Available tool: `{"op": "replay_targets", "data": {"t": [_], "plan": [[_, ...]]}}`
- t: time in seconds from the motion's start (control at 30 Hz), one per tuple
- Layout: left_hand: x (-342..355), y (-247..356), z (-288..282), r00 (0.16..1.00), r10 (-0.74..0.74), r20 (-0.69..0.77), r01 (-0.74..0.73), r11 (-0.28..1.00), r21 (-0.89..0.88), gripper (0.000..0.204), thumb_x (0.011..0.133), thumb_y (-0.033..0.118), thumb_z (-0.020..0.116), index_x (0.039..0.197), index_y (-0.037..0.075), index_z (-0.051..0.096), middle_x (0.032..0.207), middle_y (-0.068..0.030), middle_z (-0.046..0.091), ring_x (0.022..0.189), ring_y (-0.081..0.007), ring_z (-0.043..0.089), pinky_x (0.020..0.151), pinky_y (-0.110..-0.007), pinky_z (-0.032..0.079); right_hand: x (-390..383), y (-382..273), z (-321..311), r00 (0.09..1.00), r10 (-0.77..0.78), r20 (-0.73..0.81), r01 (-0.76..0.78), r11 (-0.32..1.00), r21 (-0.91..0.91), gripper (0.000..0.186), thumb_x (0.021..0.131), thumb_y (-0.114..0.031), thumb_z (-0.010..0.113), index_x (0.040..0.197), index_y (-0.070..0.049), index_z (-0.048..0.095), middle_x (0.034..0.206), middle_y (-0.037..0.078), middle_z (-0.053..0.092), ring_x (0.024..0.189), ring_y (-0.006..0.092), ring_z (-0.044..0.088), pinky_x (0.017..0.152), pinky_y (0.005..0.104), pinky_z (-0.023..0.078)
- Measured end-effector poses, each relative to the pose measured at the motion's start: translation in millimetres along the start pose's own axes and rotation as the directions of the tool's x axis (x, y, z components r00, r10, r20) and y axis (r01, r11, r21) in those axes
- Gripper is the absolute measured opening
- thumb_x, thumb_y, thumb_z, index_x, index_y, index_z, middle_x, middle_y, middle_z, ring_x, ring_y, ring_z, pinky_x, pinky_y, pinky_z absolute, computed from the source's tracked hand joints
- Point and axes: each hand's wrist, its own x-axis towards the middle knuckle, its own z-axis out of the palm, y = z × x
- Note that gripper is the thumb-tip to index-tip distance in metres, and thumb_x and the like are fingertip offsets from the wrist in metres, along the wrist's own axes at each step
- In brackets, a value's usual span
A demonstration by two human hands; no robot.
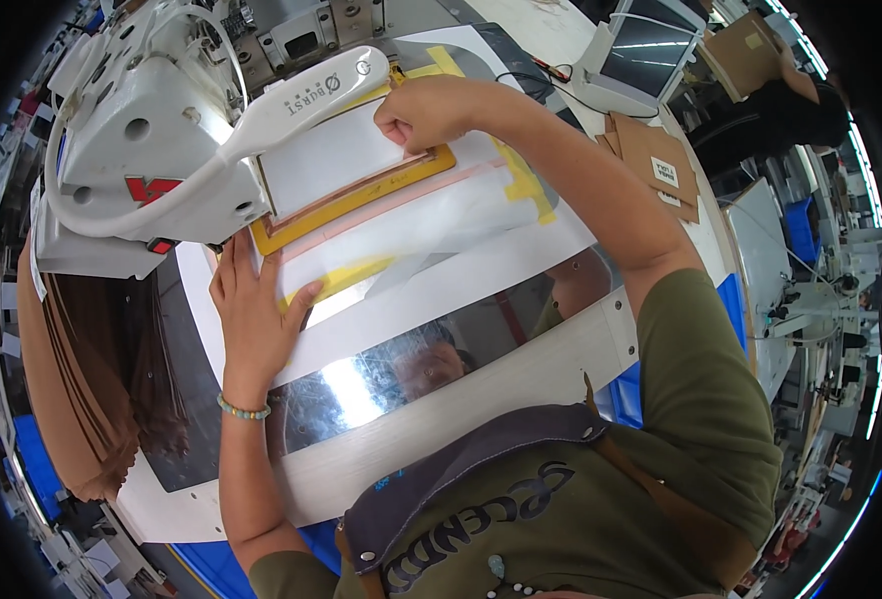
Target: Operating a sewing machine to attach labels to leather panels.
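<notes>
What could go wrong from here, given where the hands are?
Left hand: its fingertips appear close beside the white machine head, so they might get knocked or pinched if the machine moved.

Yellow-edged frame: the left hand is at its near-left corner and the curled right hand at its right end; uneven pressure could skew it.

White curved arm: it overlaps the frame in this view, so a raised right hand might bump it.

From afar I see a yellow frame (361,197) with a brown inner edge (346,191), a white machine (101,150) with red marks (151,188), an olive shirt (705,369).
</notes>
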Motion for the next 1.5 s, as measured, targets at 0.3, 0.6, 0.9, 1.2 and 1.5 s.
{"op": "replay_targets", "data": {"t": [0.3,0.6,0.9,1.2,1.5], "plan": [[1,0,2,1.000,0.004,0.014,-0.004,0.999,0.033,0.076,0.104,0.056,0.061,0.156,0.002,0.055,0.173,-0.0255,0.032,0.163,-0.0432,0.022,0.129,-0.055,0.018,6,26,32,0.834,-0.427,-0.348,0.160,0.793,-0.588,0.016,0.083,-0.003,0.066,0.089,-0.006,0.080,0.085,0.012,0.075,0.086,0.0260,0.073,0.079,0.0447,0.057],[1,0,1,0.999,0.002,-0.044,-0.003,1.000,-0.026,0.076,0.098,0.058,0.069,0.148,0.001,0.064,0.169,-0.0307,0.036,0.158,-0.0458,0.028,0.127,-0.055,0.021,9,-30,11,0.967,-0.158,-0.202,0.235,0.863,0.448,0.025,0.098,-0.008,0.050,0.099,-0.001,0.073,0.114,0.014,0.075,0.105,0.0241,0.071,0.092,0.0371,0.056],[-4,-4,-4,0.999,-0.034,-0.001,0.034,0.999,-0.040,0.076,0.099,0.055,0.069,0.149,-0.001,0.061,0.172,-0.0323,0.031,0.160,-0.0469,0.025,0.127,-0.057,0.021,68,-111,47,0.984,-0.109,-0.138,0.171,0.771,0.613,0.033,0.102,-0.004,0.052,0.131,0.002,0.068,0.124,0.014,0.076,0.114,0.0210,0.070,0.104,0.0359,0.053],[-17,-43,-51,0.980,-0.046,-0.196,0.076,0.986,0.147,0.061,0.098,0.045,0.071,0.135,-0.003,0.064,0.149,-0.0299,0.056,0.138,-0.0453,0.051,0.116,-0.054,0.039,-16,-67,51,0.865,-0.157,-0.476,0.358,0.858,0.367,0.047,0.099,-0.004,0.051,0.146,-0.001,0.059,0.147,0.015,0.063,0.138,0.0275,0.059,0.117,0.0418,0.046],[-49,-260,-165,0.728,-0.248,-0.639,0.557,0.758,0.341,0.032,0.098,0.019,0.074,0.125,0.002,0.073,0.116,-0.0192,0.071,0.105,-0.0390,0.069,0.091,-0.050,0.055,-46,-26,75,0.760,0.139,-0.635,0.356,0.729,0.585,0.044,0.103,0.000,0.052,0.145,-0.003,0.062,0.145,0.010,0.064,0.136,0.0201,0.058,0.113,0.0344,0.046]]}}
